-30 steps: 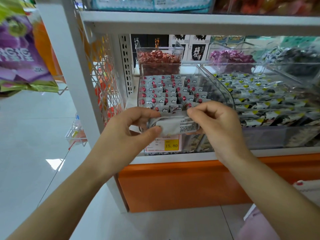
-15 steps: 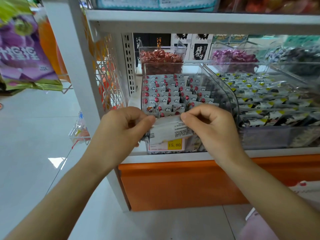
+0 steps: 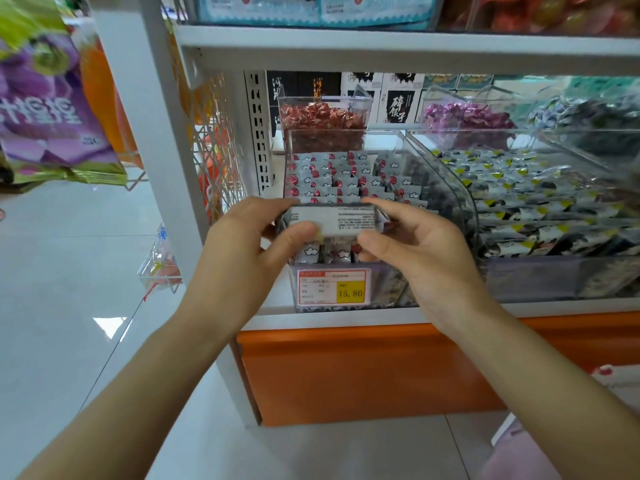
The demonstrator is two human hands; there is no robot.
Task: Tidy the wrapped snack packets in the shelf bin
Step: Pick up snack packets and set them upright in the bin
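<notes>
At the far left purple bags hang off the side of the rack, no part of this job; next comes the left hand, its thumb underneath and its fingers over the top, pinching the left end of a single grey packet; the packet is held level and crosswise, printed back toward the camera, just above the front lip of the clear shelf bin and over the yellow-patched price label; behind it the rows of packets stand upright in fairly even lines, red marks showing; the right hand pinches the packet's right end between forefinger and thumb, its other fingers loosely curled beneath; further right a neighbouring bin holds packets with yellow corners. The step in hand looks like setting one stray packet into the front row; the next move probably calls for turning it so its face matches the rest, lowering it upright into the gap at the front, and letting go with both hands without knocking over the row behind.
</notes>
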